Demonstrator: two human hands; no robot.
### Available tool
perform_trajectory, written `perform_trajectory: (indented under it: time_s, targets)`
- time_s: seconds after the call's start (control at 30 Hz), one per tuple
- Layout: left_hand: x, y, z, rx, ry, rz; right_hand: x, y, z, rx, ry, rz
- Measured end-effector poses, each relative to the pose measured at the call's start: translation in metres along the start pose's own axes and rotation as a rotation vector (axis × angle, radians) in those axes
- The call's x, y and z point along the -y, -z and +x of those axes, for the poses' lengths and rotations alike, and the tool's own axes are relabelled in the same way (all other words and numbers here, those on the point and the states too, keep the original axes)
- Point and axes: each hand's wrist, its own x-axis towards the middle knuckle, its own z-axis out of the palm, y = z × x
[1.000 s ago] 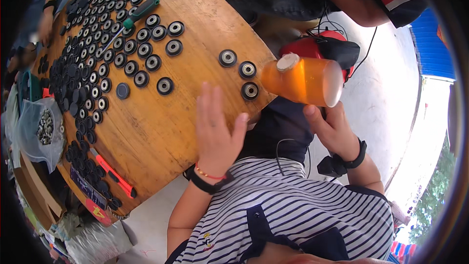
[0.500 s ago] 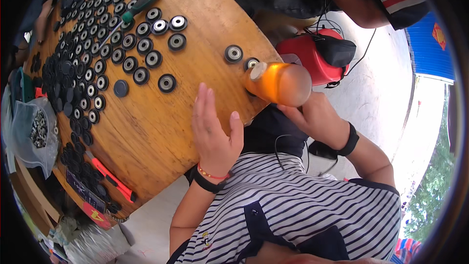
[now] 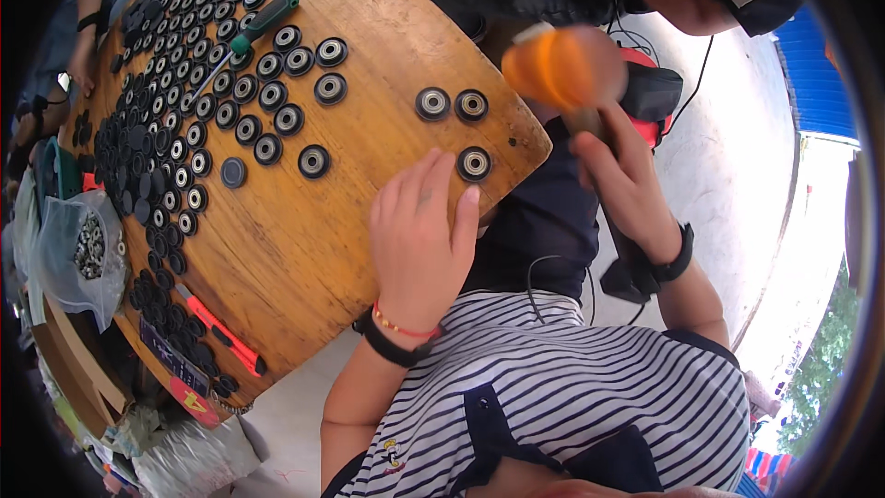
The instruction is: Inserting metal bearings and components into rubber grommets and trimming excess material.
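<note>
My right hand is closed round the dark handle of a mallet with a translucent orange head. The mallet is raised beyond the table's right corner, slightly blurred by motion. Palm down over the wooden table, my left hand holds nothing, its fingers stretched out and the thumb apart. Just beside its fingertips lies a black-rimmed wheel with a metal bearing. Two like it, a left wheel and a right wheel, lie a little farther off.
Many similar wheels spread over the table's left side, with a green-handled screwdriver among them. A red utility knife and a plastic bag of small metal parts lie at left. Other people's arms show at the far edges.
The mallet has gone up and away from the table corner in my right hand, uncovering the wheels there. My left hand has shifted right, close to the nearest wheel.
</note>
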Motion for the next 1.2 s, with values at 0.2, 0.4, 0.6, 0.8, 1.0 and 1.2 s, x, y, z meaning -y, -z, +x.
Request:
perform_trajectory:
  time_s: [0.2,0.4,0.6,0.8,1.0,1.2]
  targets:
    - [-0.005,-0.016,0.016,0.011,-0.175,0.188,-0.007,-0.041,0.075,-0.099,0.741,-0.349]
    - [-0.005,0.012,-0.015,0.037,0.119,0.069,0.015,-0.072,0.09,0.235,0.904,-0.486]
    - [0.026,0.061,-0.073,-0.152,0.312,0.015,0.021,-0.045,0.061,0.402,0.703,-0.349]
    - [0.068,0.125,-0.146,-0.43,0.538,0.691,0.039,-0.032,-0.03,0.495,0.442,0.01]
    - [0.057,0.115,-0.162,-0.339,0.687,0.388,0.037,-0.081,-0.043,1.041,0.474,-0.092]
    - [0.023,0.077,-0.145,-0.301,0.646,-0.632,0.024,-0.125,-0.032,1.008,0.293,-0.008]
